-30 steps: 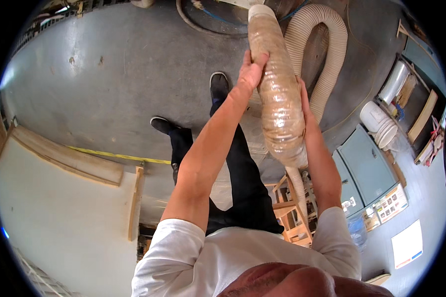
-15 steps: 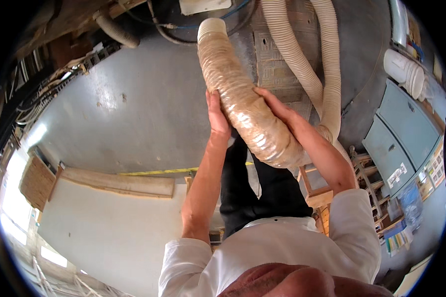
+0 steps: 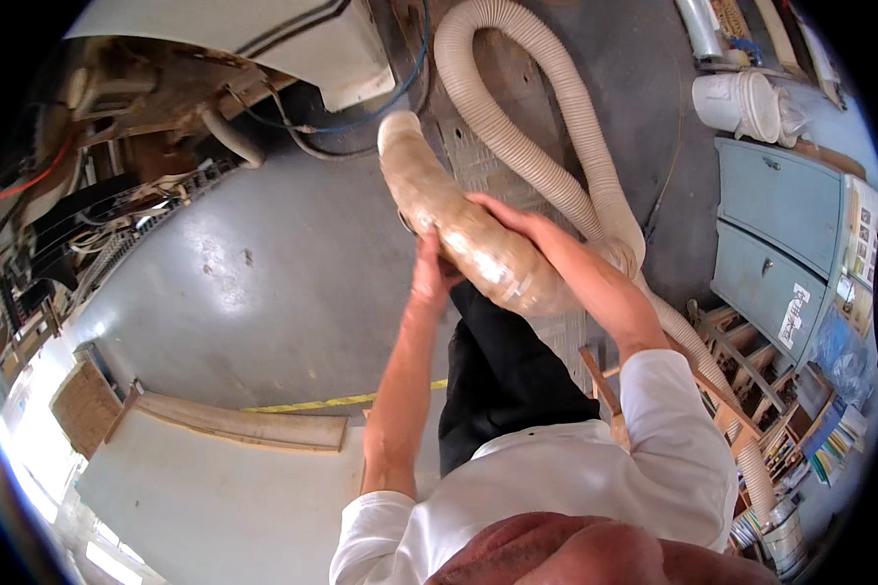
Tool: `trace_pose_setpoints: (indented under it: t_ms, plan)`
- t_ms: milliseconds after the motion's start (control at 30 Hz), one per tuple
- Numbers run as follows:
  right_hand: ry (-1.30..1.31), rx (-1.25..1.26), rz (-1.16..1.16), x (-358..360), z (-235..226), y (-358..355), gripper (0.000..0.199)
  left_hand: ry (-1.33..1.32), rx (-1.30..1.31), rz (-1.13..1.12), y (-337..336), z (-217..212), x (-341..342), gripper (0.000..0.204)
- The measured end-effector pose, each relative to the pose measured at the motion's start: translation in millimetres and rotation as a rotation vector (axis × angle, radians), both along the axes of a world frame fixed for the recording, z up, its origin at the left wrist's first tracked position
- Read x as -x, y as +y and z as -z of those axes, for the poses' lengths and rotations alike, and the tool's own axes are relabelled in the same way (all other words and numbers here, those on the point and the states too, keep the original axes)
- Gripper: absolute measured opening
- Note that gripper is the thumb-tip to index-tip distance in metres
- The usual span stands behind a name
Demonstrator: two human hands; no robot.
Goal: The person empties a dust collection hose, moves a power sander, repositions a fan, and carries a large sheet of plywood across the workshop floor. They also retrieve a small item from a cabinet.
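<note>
A thick, bent length of flexible hose point(image 3: 466, 240) is held up in front of my legs, wrapped in shiny, wrinkled, tan clear tape. Its pale ribbed end point(image 3: 397, 125) points away from me, and its near end passes behind my right forearm. My left hand point(image 3: 429, 268) grips the hose's left side, with its fingers partly hidden underneath. From the right, my right hand point(image 3: 505, 216) lies over the hose with curved fingers. Whether this piece joins the hose lying on the floor cannot be made out.
A long ribbed hose point(image 3: 595, 127) loops across the grey floor point(image 3: 293, 283) ahead and right. At top left stands a white machine body point(image 3: 332, 58) with cables. Blue-grey cabinets point(image 3: 776, 210) and white buckets point(image 3: 737, 102) line the right. A pale board point(image 3: 224, 487) lies at left.
My view has shifted, so more of the white machine and floor hose shows. The wrapped hose has moved and turned slightly, its far end lower in view. Both hands still hold it.
</note>
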State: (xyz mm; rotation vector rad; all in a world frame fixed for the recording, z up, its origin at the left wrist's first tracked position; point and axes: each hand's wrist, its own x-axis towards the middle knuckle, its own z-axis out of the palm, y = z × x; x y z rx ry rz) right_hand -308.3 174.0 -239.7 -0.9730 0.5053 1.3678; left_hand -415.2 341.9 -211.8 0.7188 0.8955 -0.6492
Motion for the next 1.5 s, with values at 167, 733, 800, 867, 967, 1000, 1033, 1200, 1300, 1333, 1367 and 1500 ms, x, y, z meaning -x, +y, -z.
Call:
trace_pose_setpoints:
  t_ms: [167, 733, 800, 867, 967, 1000, 1033, 1200, 1300, 1333, 1367, 1500]
  plan:
    - [0.099, 0.168, 0.099, 35.9, -101.3, -120.8, 0.058, -0.160, 0.025, -0.068, -108.2, -94.3, 16.9, 0.076]
    - [0.052, 0.183, 0.472, -113.9, -234.4, -293.5, 0.064, -0.272, -0.227, 0.209, -283.7, -183.6, -210.5, 0.102]
    - [-0.002, 0.220, 0.506, -129.1, -244.9, -310.9, 0.060, -0.253, -0.218, 0.224, -294.0, -210.6, -232.0, 0.105]
    - [-0.035, 0.225, 0.506, -155.3, -258.0, -321.1, 0.057, -0.296, -0.221, 0.215, -309.8, -207.1, -252.5, 0.108]
    - [0.003, 0.206, 0.495, -173.2, -278.0, -324.5, 0.055, -0.278, -0.159, 0.185, -311.3, -230.9, -271.2, 0.108]
    - [-0.004, 0.211, 0.484, -182.2, -278.5, -322.8, 0.055, -0.283, -0.138, 0.161, -309.8, -235.2, -278.3, 0.107]
    - [-0.012, 0.215, 0.469, -193.0, -281.0, -320.2, 0.055, -0.294, -0.109, 0.142, -308.1, -234.5, -287.4, 0.107]
    - [-0.111, 0.280, 0.405, -261.8, -276.8, -308.6, 0.056, -0.263, -0.076, 0.074, -301.9, -214.3, -345.2, 0.099]
    - [-0.101, 0.271, 0.274, -320.7, -260.9, -311.4, 0.056, -0.277, -0.036, -0.070, -312.2, -186.6, -378.8, 0.098]
    - [-0.076, 0.259, 0.229, -343.9, -255.1, -310.8, 0.055, -0.255, -0.044, -0.114, -316.2, -174.3, -391.2, 0.102]
    - [-0.063, 0.241, 0.163, -368.1, -243.7, -312.3, 0.054, -0.233, -0.052, -0.158, -321.1, -162.1, -403.1, 0.106]
    - [-0.066, 0.248, 0.019, -436.8, -191.8, -297.8, 0.053, -0.285, -0.060, -0.382, -316.4, -115.4, -452.6, 0.098]
